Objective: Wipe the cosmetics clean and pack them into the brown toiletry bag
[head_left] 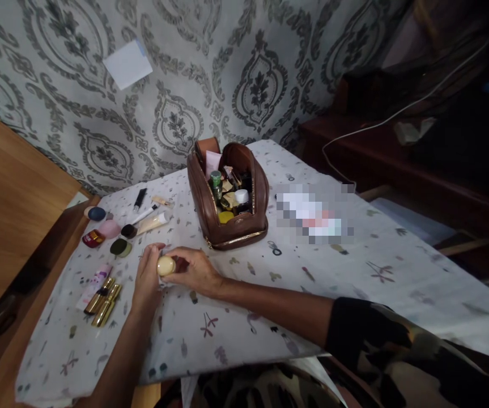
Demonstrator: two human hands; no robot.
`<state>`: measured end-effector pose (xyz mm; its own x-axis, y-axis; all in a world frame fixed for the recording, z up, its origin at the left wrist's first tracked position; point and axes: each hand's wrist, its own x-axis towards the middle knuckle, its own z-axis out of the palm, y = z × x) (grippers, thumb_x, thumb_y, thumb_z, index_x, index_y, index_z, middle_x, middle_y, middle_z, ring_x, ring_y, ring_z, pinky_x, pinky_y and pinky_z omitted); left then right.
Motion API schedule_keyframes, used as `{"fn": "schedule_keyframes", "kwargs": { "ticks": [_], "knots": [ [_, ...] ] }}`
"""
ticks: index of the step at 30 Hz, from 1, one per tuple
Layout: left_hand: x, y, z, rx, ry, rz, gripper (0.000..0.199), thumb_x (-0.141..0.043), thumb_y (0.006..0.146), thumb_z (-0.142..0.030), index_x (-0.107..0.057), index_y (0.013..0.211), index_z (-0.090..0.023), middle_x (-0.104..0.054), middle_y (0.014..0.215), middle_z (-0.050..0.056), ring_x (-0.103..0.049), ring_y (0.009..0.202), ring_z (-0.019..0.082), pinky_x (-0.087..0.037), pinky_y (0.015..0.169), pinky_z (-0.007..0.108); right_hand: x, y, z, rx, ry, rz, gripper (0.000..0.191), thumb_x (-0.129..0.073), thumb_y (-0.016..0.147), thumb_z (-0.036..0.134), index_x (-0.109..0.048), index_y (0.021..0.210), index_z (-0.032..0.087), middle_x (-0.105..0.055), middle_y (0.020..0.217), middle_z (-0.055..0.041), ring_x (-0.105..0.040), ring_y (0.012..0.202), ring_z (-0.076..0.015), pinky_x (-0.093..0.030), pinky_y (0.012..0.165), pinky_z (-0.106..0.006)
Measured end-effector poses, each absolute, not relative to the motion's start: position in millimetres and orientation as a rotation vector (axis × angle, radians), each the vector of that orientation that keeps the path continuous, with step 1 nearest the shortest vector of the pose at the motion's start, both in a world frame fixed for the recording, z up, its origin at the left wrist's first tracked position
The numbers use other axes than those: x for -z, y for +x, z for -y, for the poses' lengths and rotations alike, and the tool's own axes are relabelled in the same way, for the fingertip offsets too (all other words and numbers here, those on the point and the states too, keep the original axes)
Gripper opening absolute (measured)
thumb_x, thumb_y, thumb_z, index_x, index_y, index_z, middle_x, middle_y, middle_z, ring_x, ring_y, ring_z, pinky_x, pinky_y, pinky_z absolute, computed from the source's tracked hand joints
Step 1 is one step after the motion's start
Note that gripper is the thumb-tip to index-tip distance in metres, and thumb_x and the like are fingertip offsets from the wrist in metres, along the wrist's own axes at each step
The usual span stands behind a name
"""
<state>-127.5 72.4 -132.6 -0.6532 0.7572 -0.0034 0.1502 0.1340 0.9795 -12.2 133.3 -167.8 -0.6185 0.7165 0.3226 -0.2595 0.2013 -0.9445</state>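
Between my two hands, just above the tablecloth, is a small round cream-coloured cosmetic container [166,265] with a glossy domed top. My right hand [197,273] pinches its right side with thumb and fingers. My left hand [147,275] curves against its left side, its fingers pointing away from me and partly hidden. Behind my hands stands a brown makeup bag [227,233], unzipped. Inside it are a green-capped bottle [216,184], a white-capped jar [241,196], a yellow lid [226,217] and a pale pink tube [212,163], among other cosmetics.
Left on the patterned tablecloth [236,317] lie gold lipstick tubes [103,303], a pink-and-white tube [101,276], a green-lidded jar [120,247], a pink sponge [109,229], a red item [93,238] and a cream tube [153,222]. A blurred-out item [312,212] lies right of the bag.
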Motion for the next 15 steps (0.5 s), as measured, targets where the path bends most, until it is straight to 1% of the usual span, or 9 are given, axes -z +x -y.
{"fn": "schedule_keyframes", "kwargs": {
  "ticks": [3, 5, 7, 10, 12, 15],
  "knots": [
    [137.9, -121.8, -72.2, -1.618, 0.654, -1.694, 0.051, -0.063, 0.08, -0.063, -0.064, 0.106, -0.019, -0.069, 0.096, 0.003, -0.066, 0.086, 0.019, -0.052, 0.07, 0.027, 164.9, -9.5, -132.2, -1.41, -0.449, 1.705, 0.039, -0.081, 0.07, 0.017, -0.071, 0.107, 0.021, -0.071, 0.103, -0.0007, -0.063, 0.087, -0.015, -0.049, 0.077, -0.025],
    [140.9, -119.5, -72.1, -1.646, 0.6, -1.55, 0.051, -0.067, 0.078, -0.061, -0.065, 0.105, -0.018, -0.071, 0.098, 0.004, -0.068, 0.089, 0.02, -0.054, 0.076, 0.03, 163.4, -7.9, -132.5, -1.355, -0.471, 1.727, 0.039, -0.077, 0.074, 0.015, -0.069, 0.112, 0.022, -0.07, 0.109, -0.0019, -0.064, 0.09, -0.0156, -0.05, 0.078, -0.025],
    [142.7, -118.9, -72.1, -1.674, 0.599, -1.472, 0.048, -0.072, 0.075, -0.056, -0.066, 0.102, -0.017, -0.072, 0.098, 0.005, -0.068, 0.09, 0.02, -0.055, 0.08, 0.032, 163.1, -7.4, -133.0, -1.307, -0.518, 1.75, 0.039, -0.075, 0.077, 0.015, -0.068, 0.115, 0.023, -0.067, 0.111, -0.0023, -0.064, 0.089, -0.0155, -0.051, 0.076, -0.025],
    [142.7, -119.1, -72.2, -1.684, 0.648, -1.491, 0.047, -0.076, 0.073, -0.051, -0.066, 0.102, -0.017, -0.072, 0.099, 0.005, -0.069, 0.091, 0.02, -0.055, 0.079, 0.03, 164.4, -8.3, -132.3, -1.215, -0.587, 1.83, 0.038, -0.074, 0.077, 0.016, -0.068, 0.114, 0.022, -0.06, 0.113, -0.004, -0.062, 0.084, -0.0147, -0.052, 0.074, -0.026],
    [141.4, -118.8, -72.2, -1.683, 0.691, -1.557, 0.048, -0.076, 0.072, -0.051, -0.064, 0.103, -0.017, -0.072, 0.099, 0.005, -0.069, 0.092, 0.021, -0.054, 0.078, 0.029, 165.2, -9.1, -131.0, -1.156, -0.593, 1.875, 0.04, -0.074, 0.077, 0.018, -0.066, 0.116, 0.022, -0.056, 0.112, -0.0043, -0.061, 0.085, -0.0152, -0.052, 0.076, -0.027],
    [139.6, -118.8, -71.4, -1.634, 0.742, -1.648, 0.053, -0.077, 0.071, -0.053, -0.059, 0.107, -0.018, -0.072, 0.093, 0.004, -0.069, 0.081, 0.019, -0.053, 0.072, 0.028, 165.3, -9.1, -128.9, -1.127, -0.541, 1.895, 0.041, -0.075, 0.076, 0.019, -0.065, 0.116, 0.023, -0.054, 0.106, -0.0026, -0.06, 0.091, -0.0161, -0.052, 0.077, -0.026]
  ]
}}
